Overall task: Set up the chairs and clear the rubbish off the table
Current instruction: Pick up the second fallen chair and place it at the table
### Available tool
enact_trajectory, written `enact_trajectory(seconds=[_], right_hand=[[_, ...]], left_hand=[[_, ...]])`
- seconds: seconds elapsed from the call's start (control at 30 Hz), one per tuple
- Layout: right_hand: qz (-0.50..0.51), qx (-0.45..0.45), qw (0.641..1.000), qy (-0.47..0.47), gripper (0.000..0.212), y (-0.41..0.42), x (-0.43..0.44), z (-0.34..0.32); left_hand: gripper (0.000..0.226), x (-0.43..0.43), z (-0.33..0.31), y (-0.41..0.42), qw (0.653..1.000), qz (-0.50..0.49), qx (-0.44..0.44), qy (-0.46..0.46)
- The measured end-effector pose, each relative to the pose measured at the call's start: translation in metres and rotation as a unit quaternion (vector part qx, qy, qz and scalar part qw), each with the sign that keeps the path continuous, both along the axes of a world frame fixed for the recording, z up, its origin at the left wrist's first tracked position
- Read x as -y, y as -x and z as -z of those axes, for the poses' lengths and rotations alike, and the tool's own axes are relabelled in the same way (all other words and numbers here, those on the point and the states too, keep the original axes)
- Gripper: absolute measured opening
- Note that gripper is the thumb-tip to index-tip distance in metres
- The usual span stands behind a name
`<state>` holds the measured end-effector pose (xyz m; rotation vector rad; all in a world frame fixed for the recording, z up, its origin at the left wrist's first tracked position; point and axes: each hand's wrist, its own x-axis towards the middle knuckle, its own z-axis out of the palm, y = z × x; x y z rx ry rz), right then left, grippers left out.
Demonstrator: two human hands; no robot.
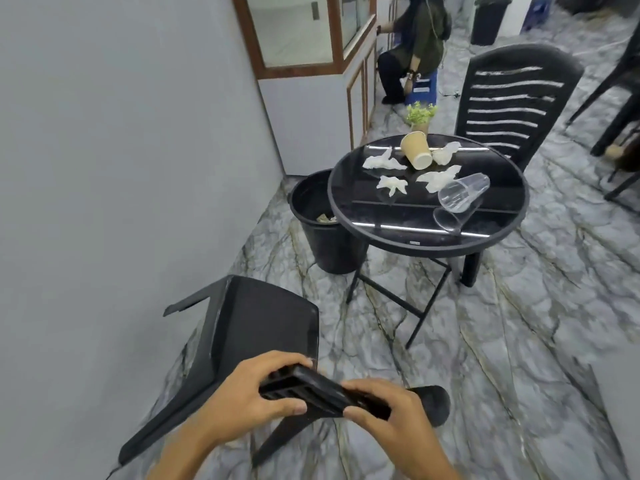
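Both hands, left (242,393) and right (388,410), grip the backrest of a tipped chair (249,327) near the table (429,237). On the table: four tissues (382,161), one paper cup (415,150), two clear cups (462,194). One upright chair (512,98) behind; one bin (322,237) beside.

Even, fairly bright indoor light is falling from overhead, leaving only soft shadows under the round glass table (505,233). Long white strips of glare are stretching across its near and far edges. The wide-angle lens is bending the grey wall (104,150) left of the table. Toward the frame's corners, the marble-patterned floor (519,341) is smearing into blur.
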<state>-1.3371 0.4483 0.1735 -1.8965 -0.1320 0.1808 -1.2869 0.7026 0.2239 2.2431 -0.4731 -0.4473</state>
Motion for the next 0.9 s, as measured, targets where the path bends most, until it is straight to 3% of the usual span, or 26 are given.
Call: enact_trajectory(seconds=[0.13, 0.4, 0.57, 0.9], right_hand=[[-0.033, -0.009, 0.999, 0.022, 0.030, 0.008, -0.012, -0.007], [-0.065, -0.021, 0.988, 0.141, 0.040, 0.027, -0.045, -0.009], [-0.023, -0.044, 0.992, 0.119, 0.036, 0.029, -0.091, -0.019], [-0.002, -0.072, 0.994, 0.078, 0.051, 0.009, -0.180, -0.029]], left_hand=[[0.058, -0.037, -0.018, 0.013, 0.998, -0.028, 0.013, -0.046], [0.068, -0.128, -0.035, 0.028, 0.994, -0.109, 0.008, -0.025], [0.067, -0.195, -0.040, 0.022, 0.993, -0.119, -0.003, 0.011], [0.058, -0.317, -0.041, 0.010, 0.988, -0.138, -0.022, 0.071]])
